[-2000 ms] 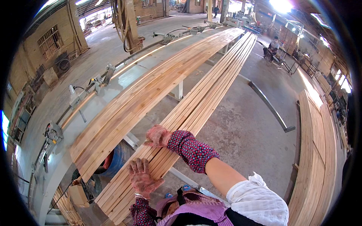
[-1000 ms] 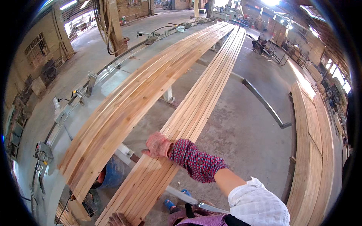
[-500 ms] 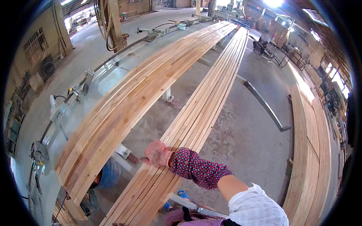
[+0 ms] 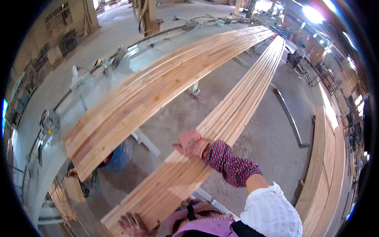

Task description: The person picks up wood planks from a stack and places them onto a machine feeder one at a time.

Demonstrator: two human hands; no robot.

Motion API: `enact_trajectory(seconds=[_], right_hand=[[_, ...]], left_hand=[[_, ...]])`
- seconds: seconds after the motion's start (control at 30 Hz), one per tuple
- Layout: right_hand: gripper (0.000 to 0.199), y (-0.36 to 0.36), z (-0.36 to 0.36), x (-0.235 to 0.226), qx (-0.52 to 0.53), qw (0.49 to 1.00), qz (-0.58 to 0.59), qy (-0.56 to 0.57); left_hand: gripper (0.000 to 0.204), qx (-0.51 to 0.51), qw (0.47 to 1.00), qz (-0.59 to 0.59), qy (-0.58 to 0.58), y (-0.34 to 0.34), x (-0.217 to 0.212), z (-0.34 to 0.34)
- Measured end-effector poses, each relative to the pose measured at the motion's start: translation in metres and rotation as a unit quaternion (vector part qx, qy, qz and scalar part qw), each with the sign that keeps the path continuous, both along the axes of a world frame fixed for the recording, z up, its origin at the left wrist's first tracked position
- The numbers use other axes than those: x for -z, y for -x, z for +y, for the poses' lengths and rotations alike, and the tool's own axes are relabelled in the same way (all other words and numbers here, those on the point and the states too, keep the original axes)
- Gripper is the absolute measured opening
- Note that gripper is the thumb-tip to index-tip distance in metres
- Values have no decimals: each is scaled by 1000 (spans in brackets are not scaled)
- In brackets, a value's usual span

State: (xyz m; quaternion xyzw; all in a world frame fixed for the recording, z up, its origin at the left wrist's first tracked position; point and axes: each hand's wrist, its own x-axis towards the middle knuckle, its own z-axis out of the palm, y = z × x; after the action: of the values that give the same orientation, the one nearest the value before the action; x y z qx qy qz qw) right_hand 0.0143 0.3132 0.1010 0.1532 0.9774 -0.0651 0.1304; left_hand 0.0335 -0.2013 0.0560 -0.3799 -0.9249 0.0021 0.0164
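Note:
A long row of narrow wooden boards (image 4: 177, 179) lies side by side, running from near me to the far right. My right hand (image 4: 191, 144), in a pinkish glove with a checkered sleeve cover above it, is closed over the left edge of these boards about midway along their near half. At their near end, my left hand (image 4: 133, 225) rests on top with its fingers spread; its wrist is at the lower rim. To the left, a second set of wider boards (image 4: 158, 85) lies on a grey machine table (image 4: 85, 98), apart from the row under my hands.
Stacked boards (image 4: 321, 166) stand on the right. An angled metal bar (image 4: 290, 118) reaches over the floor between. Below the left boards are a blue drum (image 4: 119, 155), a white support beam (image 4: 147, 142) and loose thin strips (image 4: 63, 201). A person (image 4: 301, 52) is far off at the right.
My left hand has come into view, laid on the near end of the boards. The view has shifted, and the near boards sit closer together. My right hand stays on them.

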Motion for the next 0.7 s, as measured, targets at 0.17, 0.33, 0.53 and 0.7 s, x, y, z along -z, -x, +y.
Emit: enact_trajectory(seconds=[0.17, 0.33, 0.53, 0.7], right_hand=[[61, -5, 2, 5, 24, 999, 30, -2], [57, 0, -3, -1, -5, 999, 53, -7], [52, -1, -8, -3, 26, 998, 34, 45], [46, 9, -10, 2, 55, 988, 56, 135]], left_hand=[[121, -46, 999, -13, -7, -9, -47, 41], [120, -37, 998, -12, -42, -8, -47, 31], [121, -27, 996, -31, -74, -5, -42, 20], [109, -27, 990, -49, -127, -14, -41, 16]])
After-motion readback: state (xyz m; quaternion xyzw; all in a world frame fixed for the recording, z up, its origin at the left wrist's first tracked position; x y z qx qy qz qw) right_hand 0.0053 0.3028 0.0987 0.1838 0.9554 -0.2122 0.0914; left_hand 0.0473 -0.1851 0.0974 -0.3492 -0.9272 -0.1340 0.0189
